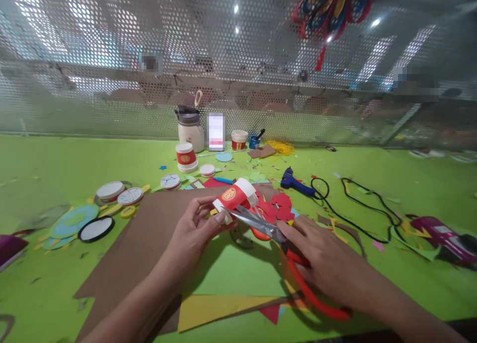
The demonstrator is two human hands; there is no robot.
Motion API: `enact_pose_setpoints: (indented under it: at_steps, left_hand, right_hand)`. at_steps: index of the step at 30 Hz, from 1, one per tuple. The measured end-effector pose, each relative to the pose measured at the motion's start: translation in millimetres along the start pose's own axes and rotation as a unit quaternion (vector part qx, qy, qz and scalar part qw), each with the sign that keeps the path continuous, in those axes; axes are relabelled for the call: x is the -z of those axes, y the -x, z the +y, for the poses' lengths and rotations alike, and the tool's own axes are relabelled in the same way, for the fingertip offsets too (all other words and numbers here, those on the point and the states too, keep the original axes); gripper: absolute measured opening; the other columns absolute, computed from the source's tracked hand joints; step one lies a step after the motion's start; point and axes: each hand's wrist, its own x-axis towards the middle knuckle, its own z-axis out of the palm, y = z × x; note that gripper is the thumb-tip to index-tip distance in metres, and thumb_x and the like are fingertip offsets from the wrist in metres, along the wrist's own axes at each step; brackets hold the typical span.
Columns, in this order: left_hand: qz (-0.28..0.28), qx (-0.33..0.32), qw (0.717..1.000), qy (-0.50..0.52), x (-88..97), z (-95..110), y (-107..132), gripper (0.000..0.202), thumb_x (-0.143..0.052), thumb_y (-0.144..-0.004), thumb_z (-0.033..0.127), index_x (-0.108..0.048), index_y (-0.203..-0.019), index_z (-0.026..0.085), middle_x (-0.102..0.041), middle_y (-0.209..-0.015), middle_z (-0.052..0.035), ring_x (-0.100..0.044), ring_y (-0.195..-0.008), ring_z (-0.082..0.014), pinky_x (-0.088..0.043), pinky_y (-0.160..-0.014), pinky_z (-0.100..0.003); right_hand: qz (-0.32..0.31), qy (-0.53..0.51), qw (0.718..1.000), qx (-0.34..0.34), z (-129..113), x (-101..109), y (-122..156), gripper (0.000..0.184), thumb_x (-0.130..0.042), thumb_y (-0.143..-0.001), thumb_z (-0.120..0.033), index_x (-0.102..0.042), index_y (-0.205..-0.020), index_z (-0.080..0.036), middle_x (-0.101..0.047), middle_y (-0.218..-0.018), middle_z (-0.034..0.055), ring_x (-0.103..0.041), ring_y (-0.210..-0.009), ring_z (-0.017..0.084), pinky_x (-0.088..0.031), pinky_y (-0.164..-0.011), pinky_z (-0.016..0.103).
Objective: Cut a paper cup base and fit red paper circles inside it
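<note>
My left hand (204, 222) grips a white paper cup (244, 188) with a red band and gold emblem, tilted on its side above the work area. In my right hand (316, 256) is a pair of scissors (261, 223) with red handles; the blades point left and reach the cup's side near my left thumb. Whether the blades cut into the cup wall I cannot tell. Behind the scissors lie red paper flower shapes (281, 206). Below the hands are a green paper sheet (238, 271), a yellow paper strip (216, 308) and brown cardboard (137, 243).
A blue glue gun (296, 183) with a black cord lies right of the cup. Another banded cup (186, 156), a flask (190, 131), a phone (215, 130) and a paint pot (254, 142) stand at the back. Round lids (111, 190) lie left; a purple tool (443, 237) lies right.
</note>
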Motion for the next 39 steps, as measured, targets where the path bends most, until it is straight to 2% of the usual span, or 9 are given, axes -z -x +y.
enact_pose_setpoints:
  at_steps: [5, 10, 15, 20, 25, 30, 35, 39]
  left_hand:
    - [0.003, 0.004, 1.000, 0.011, -0.8, 3.0, 0.5, 0.032, -0.072, -0.079, 0.026, -0.056, -0.105, 0.017, -0.068, -0.112, -0.0083, -0.068, -0.097, -0.0215, -0.055, -0.090, -0.040]
    - [-0.001, 0.019, 1.000, 0.022, -1.6, 3.8, 0.9, 0.036, -0.074, -0.078, 0.025, -0.054, -0.107, 0.017, -0.068, -0.114, -0.0092, -0.067, -0.101, -0.0236, -0.055, -0.092, -0.044]
    - [0.009, -0.003, 1.000, 0.016, 0.9, 1.8, -0.5, 0.032, -0.071, -0.081, 0.026, -0.054, -0.106, 0.018, -0.070, -0.109, -0.0077, -0.068, -0.097, -0.0208, -0.057, -0.089, -0.041]
    - [0.014, -0.017, 1.000, -0.002, 3.7, 0.0, -1.3, 0.030, -0.068, -0.083, 0.029, -0.052, -0.107, 0.018, -0.069, -0.110, -0.0084, -0.067, -0.098, -0.0202, -0.057, -0.088, -0.038]
    - [0.024, -0.017, 0.999, -0.015, 2.7, -4.2, -2.1, 0.034, -0.070, -0.082, 0.030, -0.052, -0.108, 0.018, -0.069, -0.112, -0.0096, -0.067, -0.100, -0.0224, -0.056, -0.089, -0.040]
    - [0.047, -0.011, 0.999, -0.025, 2.1, -9.4, -3.5, 0.038, -0.072, -0.079, 0.033, -0.052, -0.109, 0.018, -0.068, -0.111, -0.0097, -0.067, -0.100, -0.0245, -0.053, -0.091, -0.045]
    - [0.034, -0.006, 0.999, -0.040, 5.1, -12.5, -4.3, 0.038, -0.070, -0.081, 0.034, -0.051, -0.110, 0.018, -0.067, -0.113, -0.0106, -0.067, -0.099, -0.0243, -0.053, -0.091, -0.045]
    - [0.030, -0.006, 0.999, -0.039, 5.8, -13.3, -5.0, 0.037, -0.070, -0.081, 0.033, -0.051, -0.110, 0.018, -0.067, -0.113, -0.0102, -0.067, -0.098, -0.0237, -0.053, -0.090, -0.043]
  right_hand:
    - [0.005, -0.020, 1.000, 0.007, -0.1, 2.8, -0.7, 0.052, -0.054, -0.079, -0.010, -0.045, -0.130, -0.016, -0.053, -0.111, 0.0159, -0.054, -0.102, 0.033, -0.053, -0.084, 0.054]
    - [0.007, -0.023, 1.000, 0.005, 1.5, 11.5, -3.2, 0.043, -0.041, -0.085, -0.002, -0.051, -0.124, -0.016, -0.056, -0.102, 0.0135, -0.057, -0.094, 0.029, -0.054, -0.078, 0.050]
    - [0.005, -0.035, 0.999, 0.012, 0.3, 12.9, -5.3, 0.046, -0.039, -0.091, -0.010, -0.044, -0.136, -0.015, -0.058, -0.114, 0.0189, -0.059, -0.102, 0.033, -0.055, -0.080, 0.050]
    - [-0.021, -0.068, 0.997, -0.006, -3.3, 13.5, -6.5, 0.045, -0.036, -0.093, -0.014, -0.046, -0.137, -0.015, -0.058, -0.122, 0.0204, -0.061, -0.106, 0.033, -0.055, -0.083, 0.050]
    - [-0.056, -0.114, 0.991, -0.028, -2.1, 11.7, -6.3, 0.046, -0.038, -0.093, -0.017, -0.048, -0.138, -0.016, -0.058, -0.128, 0.0201, -0.058, -0.114, 0.033, -0.052, -0.091, 0.050]
    - [-0.066, -0.160, 0.984, -0.041, 0.2, 5.2, -5.9, 0.048, -0.039, -0.093, -0.017, -0.047, -0.141, -0.016, -0.056, -0.135, 0.0192, -0.053, -0.123, 0.033, -0.044, -0.102, 0.051]
    - [-0.049, -0.191, 0.979, -0.046, 2.8, 0.4, -4.8, 0.052, -0.042, -0.092, -0.017, -0.044, -0.144, -0.021, -0.057, -0.136, 0.0161, -0.054, -0.123, 0.032, -0.045, -0.101, 0.051]
    - [-0.041, -0.217, 0.974, -0.044, 7.0, -1.8, -5.8, 0.051, -0.045, -0.091, -0.017, -0.047, -0.142, -0.024, -0.058, -0.135, 0.0137, -0.056, -0.121, 0.031, -0.047, -0.099, 0.048]
